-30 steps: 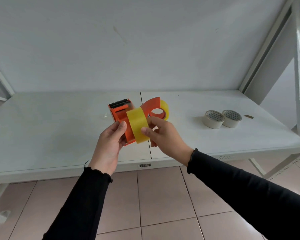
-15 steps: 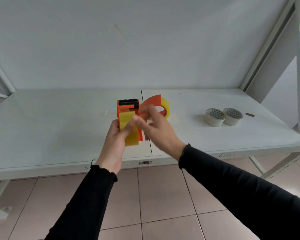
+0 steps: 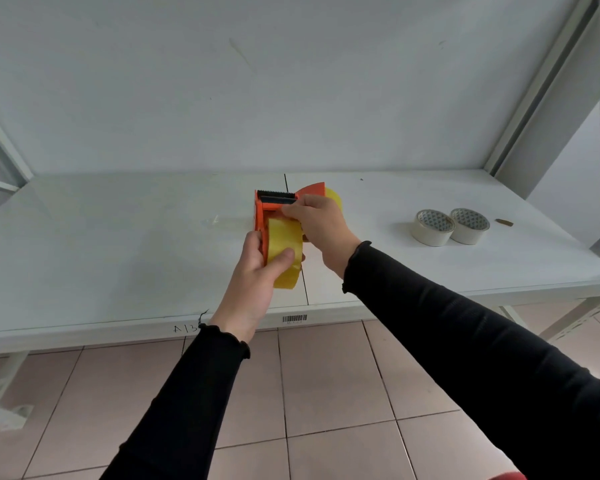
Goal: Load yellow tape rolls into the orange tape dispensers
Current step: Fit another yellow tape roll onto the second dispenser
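The left hand (image 3: 253, 268) gripped an orange tape dispenser (image 3: 261, 216) above the desk (image 3: 118, 244), thumb pressed on the yellow tape roll (image 3: 284, 247) seated in it. The right hand (image 3: 317, 221) pinched near the dispenser's black toothed blade, hiding what its fingertips held. Behind it, a second dispenser (image 3: 314, 189) with yellow tape was mostly covered. Two whitish rolls (image 3: 449, 226) lay well apart at right.

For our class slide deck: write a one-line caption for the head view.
Left hand steadies orange dispenser and yellow roll; right hand at its cutter end.
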{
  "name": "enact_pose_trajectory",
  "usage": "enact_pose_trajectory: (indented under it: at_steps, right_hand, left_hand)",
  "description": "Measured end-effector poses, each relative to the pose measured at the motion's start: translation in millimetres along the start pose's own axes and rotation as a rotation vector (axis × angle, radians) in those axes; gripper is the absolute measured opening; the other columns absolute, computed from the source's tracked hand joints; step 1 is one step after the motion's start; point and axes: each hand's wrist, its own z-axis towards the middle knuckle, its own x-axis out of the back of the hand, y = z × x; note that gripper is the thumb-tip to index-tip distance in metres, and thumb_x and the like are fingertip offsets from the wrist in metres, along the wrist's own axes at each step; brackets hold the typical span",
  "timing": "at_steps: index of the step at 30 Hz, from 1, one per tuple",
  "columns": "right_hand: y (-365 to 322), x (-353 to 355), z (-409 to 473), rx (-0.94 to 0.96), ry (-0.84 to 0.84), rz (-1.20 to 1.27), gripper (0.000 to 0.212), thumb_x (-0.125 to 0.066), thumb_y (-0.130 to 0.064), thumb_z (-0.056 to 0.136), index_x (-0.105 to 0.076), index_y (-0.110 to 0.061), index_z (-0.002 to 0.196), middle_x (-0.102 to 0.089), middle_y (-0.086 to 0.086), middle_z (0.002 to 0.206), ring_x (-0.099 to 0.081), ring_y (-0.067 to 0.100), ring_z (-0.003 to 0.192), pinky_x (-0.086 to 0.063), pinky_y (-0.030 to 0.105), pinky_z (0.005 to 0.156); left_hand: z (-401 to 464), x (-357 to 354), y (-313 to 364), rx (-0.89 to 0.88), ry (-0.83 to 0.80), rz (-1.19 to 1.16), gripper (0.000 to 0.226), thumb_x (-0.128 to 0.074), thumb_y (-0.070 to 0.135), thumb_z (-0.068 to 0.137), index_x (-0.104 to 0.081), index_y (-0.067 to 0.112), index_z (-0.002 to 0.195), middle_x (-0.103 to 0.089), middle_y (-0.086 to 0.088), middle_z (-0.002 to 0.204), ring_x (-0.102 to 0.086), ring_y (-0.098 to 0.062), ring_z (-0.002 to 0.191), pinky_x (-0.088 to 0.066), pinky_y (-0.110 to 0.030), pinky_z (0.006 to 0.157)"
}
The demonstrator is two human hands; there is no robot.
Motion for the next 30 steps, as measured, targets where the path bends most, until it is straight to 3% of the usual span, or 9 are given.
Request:
enact_pose_trajectory:
  at_steps: [7,13,15,18,20,22,25,28,30]
  right_hand:
    - [1.3,1.5,-1.1,-0.252,-0.035,0.358,0.007,-0.059,-0.014,0.100,-0.063,-0.009,0.098,-0.066,0.005,0.080,-0.063,0.016,0.061,-0.048,0.018,0.043]
    - [6.7,9.8,24.3,0.348,0.254,-0.417,0.018,-0.067,-0.027,0.089,-0.062,-0.017,0.074,-0.059,-0.001,0.092,-0.057,0.017,0.084,-0.045,0.029,0.070]
    - [3.6,15.4,29.2,0.382,0.182,-0.389,0.017,-0.066,-0.027,0.090,-0.061,-0.022,0.074,-0.061,-0.004,0.096,-0.060,0.014,0.089,-0.048,0.031,0.076]
    - [0.5,17.9,37.0,0.289,0.017,-0.299,0.020,-0.062,-0.032,0.092,-0.058,-0.026,0.073,-0.065,-0.016,0.073,-0.059,0.004,0.065,-0.046,0.031,0.067]
    - [-2.6,17.8,42.8,0.286,0.007,-0.247,0.021,-0.059,-0.034,0.093,-0.057,-0.026,0.073,-0.071,-0.010,0.075,-0.060,0.017,0.066,-0.046,0.035,0.068]
    - [-6.9,17.4,45.0,0.269,0.007,-0.154,0.022,-0.057,-0.034,0.095,-0.056,-0.026,0.074,-0.077,0.007,0.084,-0.059,0.027,0.069,-0.047,0.037,0.067]
    - [-9.2,15.9,50.1,0.243,-0.019,-0.114,0.024,-0.056,-0.033,0.096,-0.053,-0.024,0.075,-0.071,0.023,0.082,-0.056,0.021,0.066,-0.043,0.032,0.064]
    - [-17.5,20.0,55.3,0.239,-0.073,-0.101,0.023,-0.056,-0.031,0.098,-0.052,-0.020,0.079,-0.071,0.035,0.097,-0.062,0.018,0.066,-0.044,0.029,0.066]
    - [-24.1,23.6,59.4,0.217,-0.146,-0.081,0.022,-0.054,-0.024,0.102,-0.051,-0.015,0.082,-0.074,0.030,0.096,-0.069,0.015,0.066,-0.047,0.030,0.069]
  left_hand:
    - [0.1,-2.8,-2.8,-0.051,0.022,0.018,0.035,-0.064,0.018,0.093,-0.050,0.017,0.125,-0.070,-0.008,0.119,-0.069,-0.025,0.108,-0.055,-0.039,0.093]
    - [1.7,-0.1,2.9,-0.025,-0.061,0.005,0.030,-0.061,0.015,0.096,-0.051,0.012,0.124,-0.073,-0.007,0.112,-0.074,-0.014,0.090,-0.056,-0.028,0.079]
    - [1.1,-1.8,4.8,-0.016,-0.064,-0.005,0.028,-0.060,0.013,0.096,-0.053,0.011,0.122,-0.074,-0.007,0.108,-0.075,-0.013,0.086,-0.056,-0.021,0.072]
    - [1.7,-0.7,7.1,-0.001,-0.055,-0.003,0.024,-0.059,0.013,0.095,-0.055,0.010,0.118,-0.076,-0.006,0.094,-0.073,-0.011,0.079,-0.055,-0.021,0.068]
    - [2.1,0.8,5.7,0.013,-0.062,0.005,0.024,-0.063,0.021,0.094,-0.060,0.014,0.116,-0.077,-0.002,0.090,-0.073,-0.011,0.080,-0.054,-0.025,0.071]
    - [0.8,-0.7,2.1,0.024,-0.066,0.027,0.027,-0.068,0.030,0.091,-0.066,0.018,0.114,-0.078,-0.002,0.095,-0.073,-0.013,0.083,-0.054,-0.028,0.075]
    - [-0.7,-6.1,-3.5,0.004,0.003,0.066,0.025,-0.072,0.040,0.085,-0.071,0.025,0.106,-0.075,0.001,0.104,-0.070,-0.009,0.094,-0.051,-0.026,0.080]
    - [2.2,-2.2,-5.0,-0.083,0.100,0.324,0.035,-0.072,0.064,0.068,-0.073,0.037,0.090,-0.044,0.005,0.133,-0.038,-0.008,0.127,-0.036,-0.028,0.101]
    - [1.8,-0.4,-0.7,-0.063,0.011,0.213,0.035,-0.076,0.064,0.061,-0.074,0.050,0.093,-0.023,0.016,0.153,-0.025,-0.007,0.143,-0.035,-0.034,0.109]
